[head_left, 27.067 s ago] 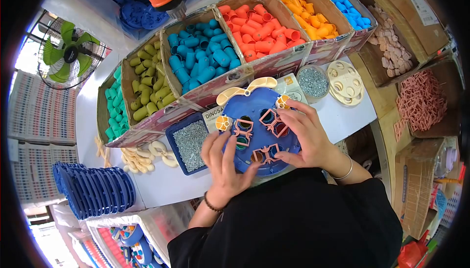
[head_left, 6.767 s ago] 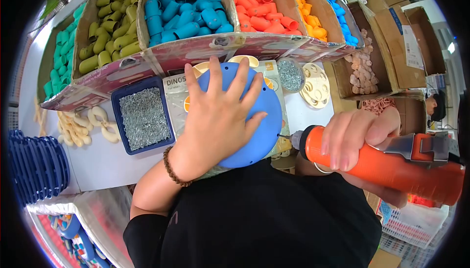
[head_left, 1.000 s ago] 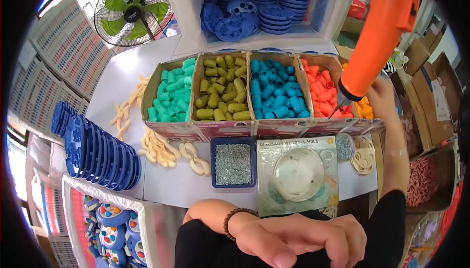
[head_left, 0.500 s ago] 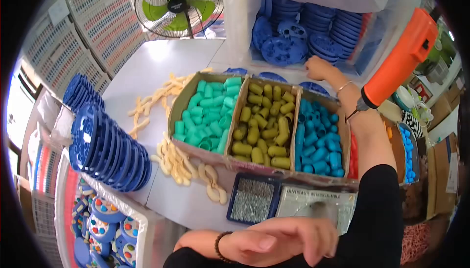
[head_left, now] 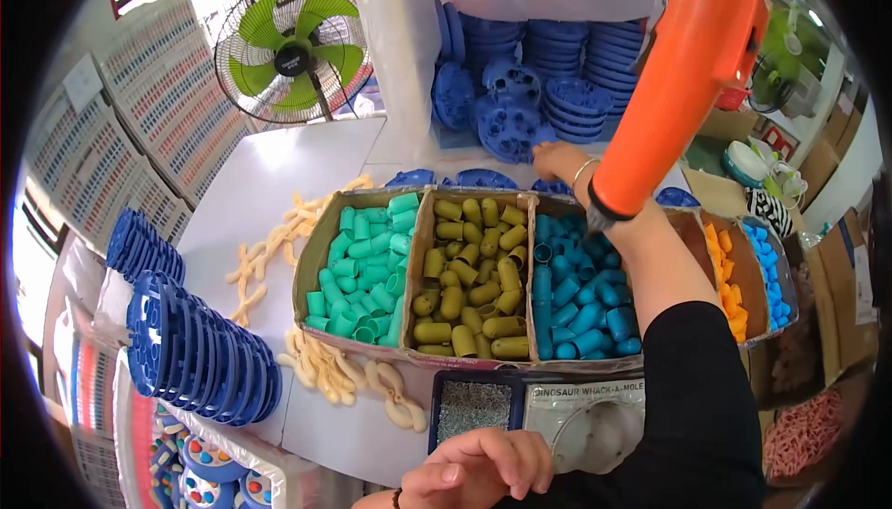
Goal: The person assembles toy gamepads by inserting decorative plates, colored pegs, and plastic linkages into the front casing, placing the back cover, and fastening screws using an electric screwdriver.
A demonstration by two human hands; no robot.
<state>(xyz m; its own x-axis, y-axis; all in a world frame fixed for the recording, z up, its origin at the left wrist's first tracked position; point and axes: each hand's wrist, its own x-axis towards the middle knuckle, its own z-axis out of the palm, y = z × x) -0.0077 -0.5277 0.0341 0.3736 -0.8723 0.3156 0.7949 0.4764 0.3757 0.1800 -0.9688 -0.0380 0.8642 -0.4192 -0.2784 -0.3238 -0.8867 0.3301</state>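
Note:
My right hand (head_left: 550, 161) reaches past the boxes to the blue plastic discs (head_left: 507, 126) in the large bin. Its fingers are closed on the edge of one blue disc, partly hidden by the hand. My left hand (head_left: 485, 464) hangs near my body, fingers loosely curled and apart, holding nothing. It is just below the blue tray of screws (head_left: 476, 405) and beside the booklet (head_left: 567, 397) with a round clear dish (head_left: 597, 435) on it. An orange electric screwdriver (head_left: 683, 81) hangs in front of my right forearm.
Divided boxes hold green (head_left: 367, 272), olive (head_left: 474, 277), teal (head_left: 583, 300), orange and blue caps. Cream parts (head_left: 325, 365) lie at the left, beside stacked blue discs (head_left: 200, 351). A fan (head_left: 293, 60) stands behind the table. Pink parts (head_left: 804, 430) fill a box at right.
The view has shifted. My right hand has moved to the blue discs in the bin and closed on one. My left hand stays low with nothing in it. The hanging screwdriver appears larger and nearer.

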